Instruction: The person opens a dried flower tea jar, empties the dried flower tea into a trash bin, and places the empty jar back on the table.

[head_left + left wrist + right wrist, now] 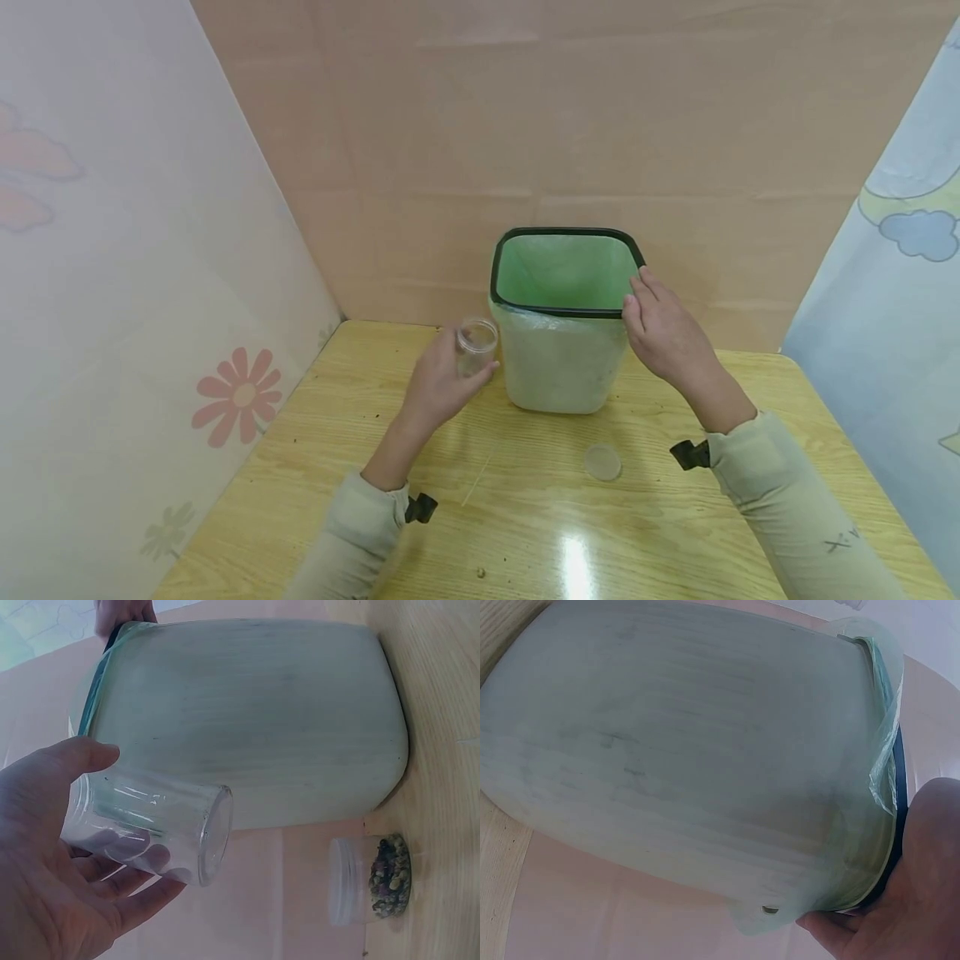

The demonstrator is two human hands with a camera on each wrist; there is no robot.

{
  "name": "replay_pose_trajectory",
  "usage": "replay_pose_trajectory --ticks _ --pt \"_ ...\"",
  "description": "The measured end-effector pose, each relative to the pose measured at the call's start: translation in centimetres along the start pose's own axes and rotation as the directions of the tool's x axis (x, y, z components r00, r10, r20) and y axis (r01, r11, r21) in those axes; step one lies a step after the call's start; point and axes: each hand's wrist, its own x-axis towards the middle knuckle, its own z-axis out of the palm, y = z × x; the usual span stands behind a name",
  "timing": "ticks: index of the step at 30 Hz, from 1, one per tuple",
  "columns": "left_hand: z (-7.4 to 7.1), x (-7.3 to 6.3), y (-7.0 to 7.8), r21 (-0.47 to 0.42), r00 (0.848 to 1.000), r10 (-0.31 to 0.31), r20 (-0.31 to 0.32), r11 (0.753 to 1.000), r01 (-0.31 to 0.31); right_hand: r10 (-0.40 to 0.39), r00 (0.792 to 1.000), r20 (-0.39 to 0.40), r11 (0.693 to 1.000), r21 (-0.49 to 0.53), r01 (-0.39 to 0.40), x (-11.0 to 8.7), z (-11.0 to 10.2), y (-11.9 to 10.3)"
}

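My left hand [442,379] holds a clear plastic jar [476,346], thumb on one side and fingers curled round the other. In the left wrist view the jar [157,825] is see-through, with nothing visible inside. The jar is just left of a pale trash bin [558,367] with a black rim and a green liner bag [562,267]. My right hand [667,329] grips the bin's rim at its right front corner. In the right wrist view some of its fingers are hidden by the rim.
A round translucent lid [602,462] lies on the wooden table [525,517] in front of the bin. Beyond the bin, a lidded clear jar [371,880] with dark and yellowish bits stands in the left wrist view. Papered walls [420,167] close in the back and sides.
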Motion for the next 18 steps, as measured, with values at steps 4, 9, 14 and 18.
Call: replay_pose_trajectory --ticks 4,9,14,18 --pt "0.5 -0.3 -0.2 -0.036 0.999 -0.033 0.034 0.999 0.035 0.002 1.0 0.001 1.0 -0.001 -0.002 0.0 0.0 0.0" --pt "0.9 -0.6 -0.2 -0.077 0.996 -0.048 0.076 0.996 0.054 0.004 1.0 0.006 1.0 -0.002 -0.004 0.0 0.0 0.0" --pt "1.6 -0.7 -0.5 -0.084 0.997 -0.004 0.082 0.996 0.011 0.005 1.0 0.006 1.0 -0.005 -0.005 0.0 0.0 0.0" --pt "2.0 -0.9 -0.7 -0.094 0.996 0.033 0.087 0.995 -0.025 0.005 1.0 0.008 1.0 -0.008 -0.005 0.0 0.0 0.0"
